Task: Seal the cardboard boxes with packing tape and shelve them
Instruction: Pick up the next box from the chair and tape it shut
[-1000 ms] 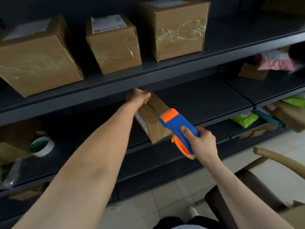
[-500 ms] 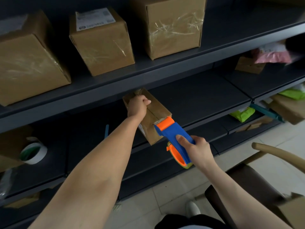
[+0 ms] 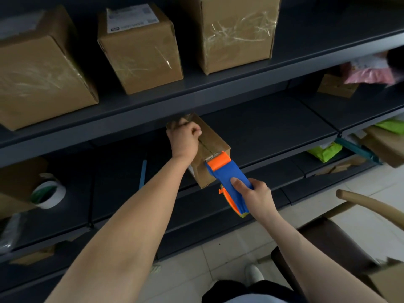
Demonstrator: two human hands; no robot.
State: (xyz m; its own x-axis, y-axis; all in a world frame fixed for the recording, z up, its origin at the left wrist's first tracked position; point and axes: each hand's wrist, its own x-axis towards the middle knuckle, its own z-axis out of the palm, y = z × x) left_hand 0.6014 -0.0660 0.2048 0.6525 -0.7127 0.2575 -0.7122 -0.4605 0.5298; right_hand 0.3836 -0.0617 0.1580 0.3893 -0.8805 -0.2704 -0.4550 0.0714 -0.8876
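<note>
My left hand (image 3: 184, 138) is clamping the brown cardboard box (image 3: 216, 142) steady while my right hand (image 3: 258, 197) is gripping the blue-and-orange tape dispenser (image 3: 227, 171) against it.

Dim, shadowy shelving; brighter floor at lower right; edges blurred and bowed.

Three cardboard boxes (image 3: 140, 49) are sitting in a row on the top shelf (image 3: 218, 88). The left one is the largest, and the middle one is carrying a white label. At the far right of the middle shelf (image 3: 273, 127), a pink bag (image 3: 369, 72) and a flat brown box (image 3: 336, 86) are lying. On the lower shelf (image 3: 118, 193), a roll of tape (image 3: 48, 194) is lying at the left, with a blue strip (image 3: 143, 174) to its right. A chair (image 3: 328, 243) is standing on the tiled floor (image 3: 218, 254), near right.
</note>
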